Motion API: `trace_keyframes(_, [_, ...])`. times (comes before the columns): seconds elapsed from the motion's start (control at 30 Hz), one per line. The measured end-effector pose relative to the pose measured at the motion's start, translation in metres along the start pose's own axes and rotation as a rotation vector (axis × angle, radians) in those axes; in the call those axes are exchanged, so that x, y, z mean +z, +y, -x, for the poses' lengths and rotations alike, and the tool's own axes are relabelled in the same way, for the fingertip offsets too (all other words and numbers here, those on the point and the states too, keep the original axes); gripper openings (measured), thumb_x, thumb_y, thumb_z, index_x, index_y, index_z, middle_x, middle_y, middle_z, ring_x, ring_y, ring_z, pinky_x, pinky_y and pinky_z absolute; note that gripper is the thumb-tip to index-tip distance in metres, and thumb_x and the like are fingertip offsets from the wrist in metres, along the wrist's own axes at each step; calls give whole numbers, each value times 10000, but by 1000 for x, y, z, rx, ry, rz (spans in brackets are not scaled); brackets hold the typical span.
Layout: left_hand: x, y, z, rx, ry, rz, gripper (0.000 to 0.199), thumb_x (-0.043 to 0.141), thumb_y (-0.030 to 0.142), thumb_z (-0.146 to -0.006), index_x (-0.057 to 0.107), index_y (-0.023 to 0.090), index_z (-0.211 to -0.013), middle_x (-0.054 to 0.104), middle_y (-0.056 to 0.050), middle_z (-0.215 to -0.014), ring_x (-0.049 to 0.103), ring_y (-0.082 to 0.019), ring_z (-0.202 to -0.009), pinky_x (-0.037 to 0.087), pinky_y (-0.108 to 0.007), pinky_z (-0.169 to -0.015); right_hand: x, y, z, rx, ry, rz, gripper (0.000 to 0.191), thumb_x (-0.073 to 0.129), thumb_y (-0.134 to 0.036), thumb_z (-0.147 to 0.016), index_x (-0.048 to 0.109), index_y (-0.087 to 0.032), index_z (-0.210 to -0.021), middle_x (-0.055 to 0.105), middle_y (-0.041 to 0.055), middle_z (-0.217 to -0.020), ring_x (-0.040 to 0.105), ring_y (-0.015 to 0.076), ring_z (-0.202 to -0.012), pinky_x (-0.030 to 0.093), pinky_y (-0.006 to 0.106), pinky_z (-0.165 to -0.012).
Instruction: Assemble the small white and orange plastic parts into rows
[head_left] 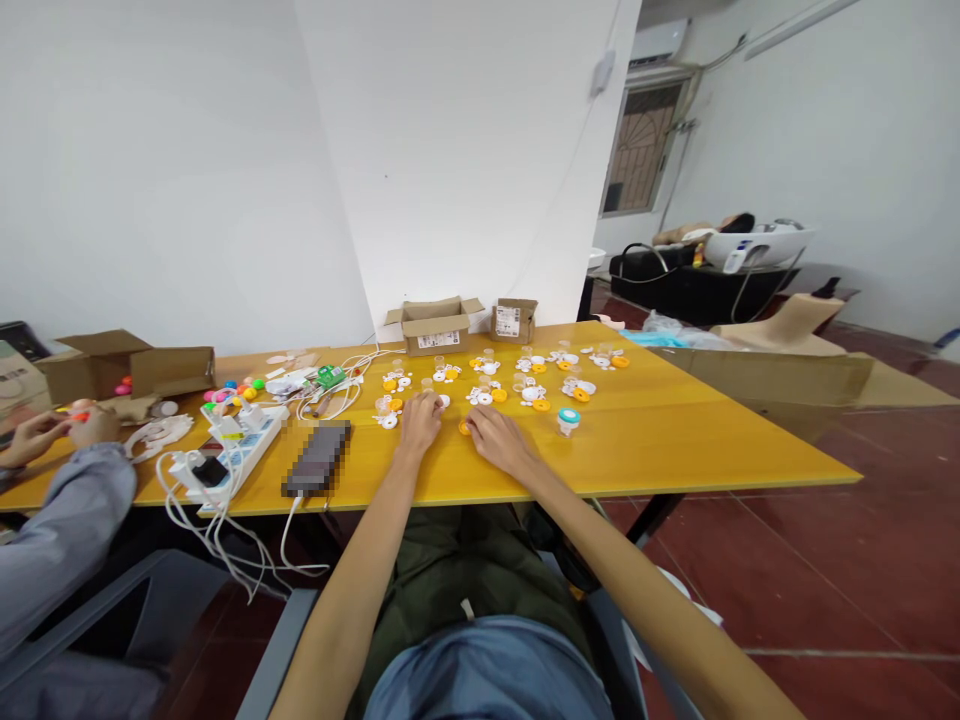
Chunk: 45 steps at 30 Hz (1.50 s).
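Observation:
My left hand [421, 424] rests low over the yellow table [675, 430], fingers curled together among small plastic parts; what they hold is hidden. A white round piece [445, 401] lies by its fingertips. To the right, my right hand [496, 436] has its fingers closed at an orange round piece [463, 428], partly covered by them. Beyond both hands are several small groups of white discs, orange discs and clear cups, such as a white disc [484, 398] and an orange disc [541, 405]. One assembled clear cup with a turquoise-rimmed lid [569, 417] stands right of my right hand.
Two cardboard boxes, an open one [435, 325] and a smaller one [514, 320], stand against the wall. Left of me are a dark phone-like device [318, 458], a white power strip [244, 450] and loose cables. A co-worker's hands [82, 425] handle small colourful pieces at far left.

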<state>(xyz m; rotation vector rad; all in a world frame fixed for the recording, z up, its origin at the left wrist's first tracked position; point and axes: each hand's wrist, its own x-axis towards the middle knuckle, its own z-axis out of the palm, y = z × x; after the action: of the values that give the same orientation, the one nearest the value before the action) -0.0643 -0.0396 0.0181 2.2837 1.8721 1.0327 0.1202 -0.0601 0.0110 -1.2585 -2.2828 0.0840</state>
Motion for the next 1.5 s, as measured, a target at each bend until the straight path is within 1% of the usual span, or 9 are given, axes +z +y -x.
trace_keyframes(0.2, [-4,4,-1,-22,-25,-41,152,610,135,-859,678,250,-788,699,-72,-860,625,-287,-1019,477,-424,-920,-3,-4,0,39,3,-12,200,495,-171,-950,690,-210,-969,716,114,-1090,649,238,-1053,482,314,-856])
trace_keyframes(0.37, [-7,8,-1,-58,-18,-65,146,611,111,-833,681,236,-806,697,-86,-894,617,-295,-1031,478,-440,-933,-6,-6,0,73,7,-12,191,524,-161,-911,700,-205,-970,720,119,-1095,652,249,-1048,484,326,-865])
trace_keyframes(0.5, [-4,12,1,15,-22,-20,183,596,98,-808,687,242,-875,687,-76,-940,608,-280,-1049,484,-428,-956,-5,-4,0,69,17,-21,191,535,-157,-886,706,-211,-954,725,117,-1079,655,253,-1025,488,327,-851])
trace_keyframes(0.63, [0,16,4,136,-141,69,241,608,112,-768,689,235,-958,676,-57,-1008,597,-262,-1074,471,-425,-1021,-3,-2,0,68,12,-24,212,528,-148,-874,711,-218,-955,728,108,-1075,657,248,-1008,490,326,-853])
trace_keyframes(0.73, [0,19,5,177,-232,108,258,620,144,-750,688,232,-982,667,-45,-1023,589,-252,-1064,472,-418,-1020,-2,0,-1,59,31,-45,213,529,-139,-866,703,-229,-950,732,93,-1052,654,239,-1011,486,320,-872])
trace_keyframes(0.83, [-1,21,6,195,-268,122,245,619,154,-736,684,226,-961,664,-42,-1005,579,-249,-1054,482,-403,-991,0,0,-1,74,40,-53,212,530,-135,-860,693,-230,-955,728,87,-1052,648,238,-1034,483,321,-890])
trace_keyframes(1.07, [-2,24,7,206,-291,136,153,596,149,-745,654,217,-868,656,-39,-923,578,-243,-1025,479,-390,-977,1,0,-2,114,28,-52,192,529,-136,-869,683,-224,-942,716,93,-1076,649,235,-1026,482,313,-859])
trace_keyframes(1.33, [-2,23,7,231,-269,146,138,626,157,-727,644,228,-843,650,-27,-889,586,-225,-975,496,-373,-944,7,7,-5,119,49,-72,162,550,-138,-871,684,-215,-918,719,74,-1033,649,209,-998,468,284,-822])
trace_keyframes(1.5, [-2,24,8,256,-265,149,122,607,161,-730,633,224,-831,645,-33,-869,592,-216,-930,504,-368,-924,6,6,-5,137,43,-93,160,555,-115,-861,675,-214,-896,721,74,-1020,649,203,-997,461,277,-828])
